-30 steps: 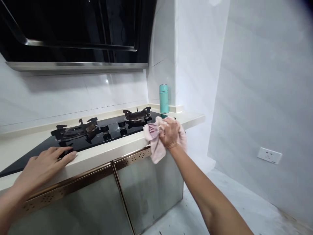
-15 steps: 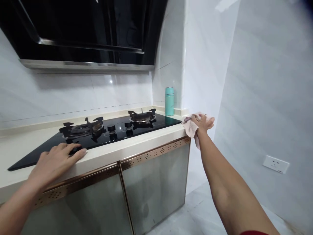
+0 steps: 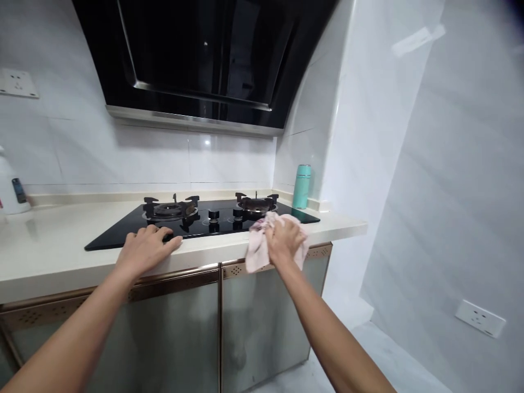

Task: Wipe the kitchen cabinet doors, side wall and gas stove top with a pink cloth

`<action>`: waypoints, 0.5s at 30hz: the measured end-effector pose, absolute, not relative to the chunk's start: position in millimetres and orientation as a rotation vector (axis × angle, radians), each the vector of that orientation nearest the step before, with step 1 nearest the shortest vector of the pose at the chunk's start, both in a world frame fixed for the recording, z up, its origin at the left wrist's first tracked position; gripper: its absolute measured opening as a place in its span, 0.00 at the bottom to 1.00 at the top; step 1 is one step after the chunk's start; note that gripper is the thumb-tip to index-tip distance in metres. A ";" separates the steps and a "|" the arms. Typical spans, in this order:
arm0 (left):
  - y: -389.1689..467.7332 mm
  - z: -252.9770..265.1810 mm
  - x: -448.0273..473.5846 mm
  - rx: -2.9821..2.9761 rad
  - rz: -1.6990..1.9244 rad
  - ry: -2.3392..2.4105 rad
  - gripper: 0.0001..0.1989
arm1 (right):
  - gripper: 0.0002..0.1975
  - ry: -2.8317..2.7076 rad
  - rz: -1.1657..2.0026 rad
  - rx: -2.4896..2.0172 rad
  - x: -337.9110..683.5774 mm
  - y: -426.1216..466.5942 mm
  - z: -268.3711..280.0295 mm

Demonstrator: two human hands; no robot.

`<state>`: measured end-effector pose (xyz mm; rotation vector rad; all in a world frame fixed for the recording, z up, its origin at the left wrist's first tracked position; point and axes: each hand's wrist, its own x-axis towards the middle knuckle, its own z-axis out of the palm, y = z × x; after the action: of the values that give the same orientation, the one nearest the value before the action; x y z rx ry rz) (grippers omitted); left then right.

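My right hand (image 3: 285, 239) is closed on a pale pink cloth (image 3: 257, 252) at the front edge of the countertop (image 3: 53, 234), just before the right burner (image 3: 257, 204). Part of the cloth hangs over the counter's edge. My left hand (image 3: 146, 248) rests with fingers spread and nothing in it, at the front edge of the black glass gas hob (image 3: 112, 236). The left burner (image 3: 170, 209) lies behind that hand. Two black control knobs (image 3: 213, 216) stand between the burners.
A teal flask (image 3: 302, 187) stands upright at the hob's back right corner. Above the hob hangs a black range hood (image 3: 196, 65). A white bottle (image 3: 11, 188) stands at the far left. Cabinet doors (image 3: 176, 327) sit below, and a wall socket (image 3: 480, 318) is at right.
My right hand has moved left with the cloth, from the counter's right end to the front of the right burner. My left hand stays at the hob's edge. The view has turned left.
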<state>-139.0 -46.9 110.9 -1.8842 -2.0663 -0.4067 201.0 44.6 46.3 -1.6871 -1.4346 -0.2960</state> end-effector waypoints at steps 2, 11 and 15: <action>-48.7 111.2 -139.1 -1.894 -0.377 -2.054 0.35 | 0.21 -1.646 -0.334 -1.602 178.6 37.6 62.5; -50.7 112.4 -137.4 -1.899 -0.374 -2.051 0.34 | 0.19 -2.065 -0.130 -1.329 126.9 26.9 102.3; -50.5 111.4 -138.9 -1.873 -0.386 -2.048 0.33 | 0.14 -2.078 -0.147 -1.005 73.2 4.4 83.2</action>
<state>-138.9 -50.5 111.4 -1.8733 -2.0475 -0.3863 73.2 4.4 83.2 -1.0046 -2.0778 -0.1470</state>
